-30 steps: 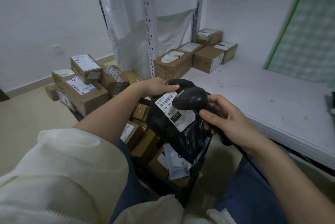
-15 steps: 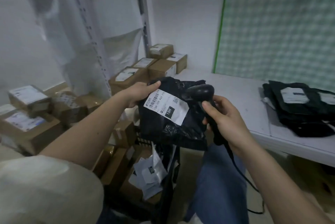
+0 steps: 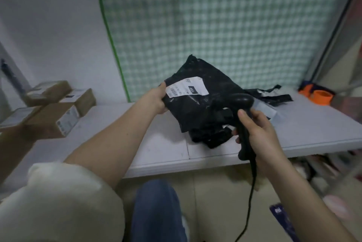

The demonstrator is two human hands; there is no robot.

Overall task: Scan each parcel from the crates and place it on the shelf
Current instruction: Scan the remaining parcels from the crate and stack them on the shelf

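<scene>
1. Cream-coloured sleeve (image 3: 58, 202) bunched at the lower left corner; blue-trousered leg (image 3: 158, 212) beside it, over a beige floor.
2. Right hand (image 3: 258, 134) low and right of centre, forearm angled up from the lower right, fingers wrapped round the grip of a black handheld scanner (image 3: 242, 120); thumb laid up along the handle, scanner head tipped toward the left, black cable (image 3: 250, 198) hanging down from the butt of the handle.
3. Left hand (image 3: 156, 100) stretched forward on a bare forearm, gripping the left edge of a black plastic parcel (image 3: 197, 94); thumb on top at the near corner of the white shipping label (image 3: 186, 89), fingers hidden beneath.
4. Parcel held over the white shelf (image 3: 160, 149), label face up, far corner raised; whether its lower edge touches the things below, impossible to tell.
5. More black bagged parcels (image 3: 211, 136) heaped on the shelf, directly under and just behind the held one, some trailing off to the right.
6. Cardboard boxes (image 3: 58, 112) stacked at the left end of the shelf, well apart from the black heap, blurred.
7. Orange object (image 3: 321, 96) at the far right end of the shelf, blurred, kind unclear.
8. Green-and-white checked sheet (image 3: 215, 22) hung upright behind the shelf, green edge down its left side, plain white wall (image 3: 49, 26) further left.
</scene>
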